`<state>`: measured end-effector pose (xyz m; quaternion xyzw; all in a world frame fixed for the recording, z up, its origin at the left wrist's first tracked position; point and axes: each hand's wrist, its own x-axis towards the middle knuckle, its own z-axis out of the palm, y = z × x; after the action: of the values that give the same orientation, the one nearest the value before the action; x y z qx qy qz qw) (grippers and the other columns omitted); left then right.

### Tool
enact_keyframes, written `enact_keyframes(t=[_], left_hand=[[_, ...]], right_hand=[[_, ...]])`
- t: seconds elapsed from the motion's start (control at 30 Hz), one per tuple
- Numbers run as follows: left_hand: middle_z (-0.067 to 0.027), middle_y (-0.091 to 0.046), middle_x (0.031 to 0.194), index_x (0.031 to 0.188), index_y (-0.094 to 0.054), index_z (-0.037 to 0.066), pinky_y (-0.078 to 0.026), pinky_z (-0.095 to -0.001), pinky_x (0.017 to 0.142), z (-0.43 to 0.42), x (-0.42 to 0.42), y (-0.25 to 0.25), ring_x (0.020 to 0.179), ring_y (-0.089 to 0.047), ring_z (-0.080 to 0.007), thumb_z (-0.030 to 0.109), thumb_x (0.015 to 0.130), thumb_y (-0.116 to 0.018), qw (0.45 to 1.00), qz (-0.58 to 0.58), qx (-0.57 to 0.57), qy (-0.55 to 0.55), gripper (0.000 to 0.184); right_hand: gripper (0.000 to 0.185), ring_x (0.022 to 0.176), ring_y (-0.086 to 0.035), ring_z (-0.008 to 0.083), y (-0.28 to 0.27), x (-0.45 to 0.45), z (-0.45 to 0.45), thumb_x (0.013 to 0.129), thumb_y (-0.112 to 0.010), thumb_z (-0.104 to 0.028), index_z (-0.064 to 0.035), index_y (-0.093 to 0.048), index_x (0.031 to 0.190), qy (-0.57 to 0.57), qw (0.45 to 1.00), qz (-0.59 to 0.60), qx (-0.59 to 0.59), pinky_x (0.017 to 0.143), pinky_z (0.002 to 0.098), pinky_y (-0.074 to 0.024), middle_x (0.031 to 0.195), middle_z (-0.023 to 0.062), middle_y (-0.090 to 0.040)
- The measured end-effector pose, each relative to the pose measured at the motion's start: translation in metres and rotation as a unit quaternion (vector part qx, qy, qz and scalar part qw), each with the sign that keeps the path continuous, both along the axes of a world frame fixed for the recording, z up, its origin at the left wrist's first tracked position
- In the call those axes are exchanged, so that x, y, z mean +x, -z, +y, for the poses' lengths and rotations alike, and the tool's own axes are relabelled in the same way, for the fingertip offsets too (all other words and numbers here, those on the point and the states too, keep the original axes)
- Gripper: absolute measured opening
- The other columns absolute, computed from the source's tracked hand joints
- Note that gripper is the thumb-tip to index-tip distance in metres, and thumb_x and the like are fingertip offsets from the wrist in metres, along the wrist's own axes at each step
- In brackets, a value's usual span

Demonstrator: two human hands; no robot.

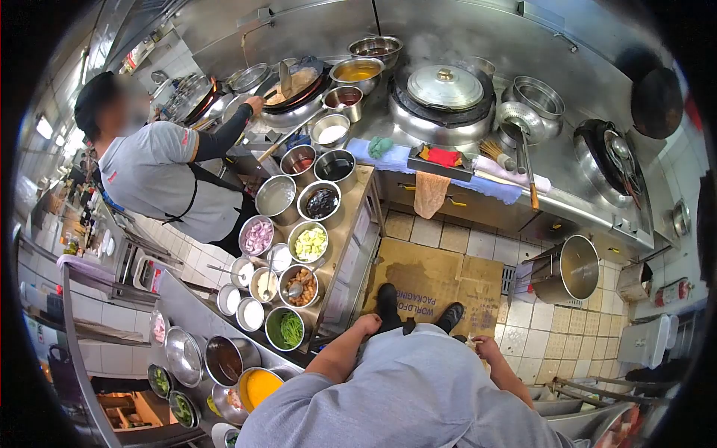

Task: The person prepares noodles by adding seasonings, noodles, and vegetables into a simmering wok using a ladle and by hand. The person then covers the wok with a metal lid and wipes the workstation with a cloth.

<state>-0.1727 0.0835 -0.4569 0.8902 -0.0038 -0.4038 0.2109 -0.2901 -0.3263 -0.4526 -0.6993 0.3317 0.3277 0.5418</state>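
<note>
Both my arms hang down beside my grey shirt. My left hand (367,324) is by my left thigh, fingers curled, near the corner of the steel counter (340,257); what it holds, if anything, is hidden. On the other side, my right hand (487,348) is closed at my right hip, with a small pale thing at its fingertips that is too small to make out. On the counter to the left stand a bowl of green strips (285,329), a pot of brown chunks (299,286), chopped pale-green vegetable (310,243) and chopped purple onion (257,235).
A co-worker (153,168) stirs a wok (296,86) at the far left. Ahead, a lidded wok (445,87) steams on the range. Cardboard (433,287) lies under my feet. A tall steel pot (565,269) stands on the right-hand floor.
</note>
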Motion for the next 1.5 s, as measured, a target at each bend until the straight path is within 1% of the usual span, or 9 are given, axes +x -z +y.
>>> enact_keyframes(t=[0.17,0.43,0.53,0.6,0.83,0.9,1.1,1.4,1.5], left_hand=[[-0.0104,-0.058,0.105,0.099,-0.061,0.014,-0.043,-0.0335,0.084,0.005,0.002,0.017,0.098,-0.054,-0.0254,0.026,0.075,-0.048,1.0,0.006,-0.014,0.007,0.03],[-0.0105,-0.057,0.106,0.1,-0.061,0.015,-0.043,-0.0338,0.085,0.003,0.002,0.006,0.099,-0.054,-0.0257,0.027,0.076,-0.047,1.0,-0.001,0.007,0.017,0.03],[-0.0131,-0.06,0.1,0.099,-0.06,0.011,-0.044,-0.0354,0.081,0.004,0.002,0.007,0.094,-0.056,-0.0274,0.029,0.076,-0.049,1.0,0.004,0.002,-0.019,0.032],[-0.0126,-0.055,0.11,0.101,-0.06,0.01,-0.042,-0.0353,0.087,0.007,0.004,0.01,0.102,-0.053,-0.0273,0.028,0.077,-0.047,0.999,-0.003,0.044,0.019,0.033],[-0.0145,-0.055,0.109,0.098,-0.061,0.007,-0.042,-0.0367,0.086,0.01,0.007,0.007,0.101,-0.053,-0.029,0.027,0.077,-0.046,0.995,0.003,0.096,0.034,0.032],[-0.0142,-0.057,0.106,0.097,-0.061,0.009,-0.042,-0.0366,0.085,0.009,0.007,0.002,0.099,-0.054,-0.0284,0.027,0.078,-0.045,0.996,-0.027,0.06,0.065,0.031],[-0.0115,-0.058,0.104,0.098,-0.061,0.013,-0.042,-0.0351,0.085,0.003,0.005,-0.002,0.098,-0.055,-0.0259,0.026,0.079,-0.045,0.999,-0.028,-0.011,0.044,0.029],[-0.011,-0.062,0.095,0.094,-0.063,0.013,-0.045,-0.0352,0.078,0.009,0.005,0.015,0.089,-0.058,-0.0261,0.026,0.074,-0.049,0.995,-0.063,-0.006,0.077,0.028],[-0.0097,-0.062,0.095,0.093,-0.064,0.014,-0.046,-0.0346,0.077,0.01,0.002,0.019,0.088,-0.059,-0.0248,0.025,0.073,-0.049,0.998,-0.05,-0.017,0.036,0.027]], right_hand=[[0.03,0.047,-0.045,0.012,-0.004,0.0,0.001,0.074,-0.046,0.002,-0.0081,-0.058,0.099,-0.013,1.0,0.0,-0.018,0.038,0.0249,-0.0364,0.058,0.0036,-0.049],[0.035,0.047,-0.046,0.0135,0.007,0.001,-0.001,0.071,-0.045,0.006,-0.0077,-0.057,0.101,-0.01,1.0,0.016,-0.002,0.038,0.026,-0.0369,0.058,0.0053,-0.05],[0.033,0.047,-0.047,0.0138,0.012,0.0,-0.002,0.072,-0.046,0.005,-0.008,-0.057,0.1,-0.002,1.0,0.001,0.002,0.038,0.0262,-0.0376,0.058,0.0057,-0.051],[0.032,0.047,-0.048,0.0141,0.012,0.001,-0.004,0.073,-0.046,0.004,-0.0084,-0.057,0.1,-0.004,1.0,0.004,-0.008,0.039,0.0262,-0.0379,0.059,0.006,-0.051],[0.03,0.049,-0.051,0.0142,0.005,0.001,-0.002,0.072,-0.043,0.0,-0.0088,-0.06,0.095,0.021,1.0,0.002,-0.022,0.039,0.026,-0.0386,0.059,0.0059,-0.053],[0.03,0.049,-0.051,0.0142,0.005,0.002,-0.002,0.072,-0.043,-0.001,-0.0088,-0.06,0.095,0.014,1.0,-0.002,-0.022,0.039,0.0258,-0.0384,0.059,0.0059,-0.053],[0.029,0.049,-0.051,0.0139,0.003,0.004,-0.003,0.072,-0.043,-0.001,-0.009,-0.06,0.095,-0.004,1.0,-0.009,-0.029,0.039,0.0252,-0.0383,0.06,0.006,-0.053],[0.028,0.048,-0.049,0.013,0.0,0.005,-0.007,0.075,-0.042,-0.002,-0.0093,-0.059,0.095,0.003,1.0,0.002,-0.012,0.037,0.0247,-0.0365,0.058,0.005,-0.051],[0.028,0.047,-0.048,0.0124,-0.005,0.005,-0.004,0.075,-0.041,-0.002,-0.0093,-0.059,0.095,-0.002,1.0,-0.007,0.004,0.037,0.0245,-0.0355,0.058,0.0043,-0.05]])
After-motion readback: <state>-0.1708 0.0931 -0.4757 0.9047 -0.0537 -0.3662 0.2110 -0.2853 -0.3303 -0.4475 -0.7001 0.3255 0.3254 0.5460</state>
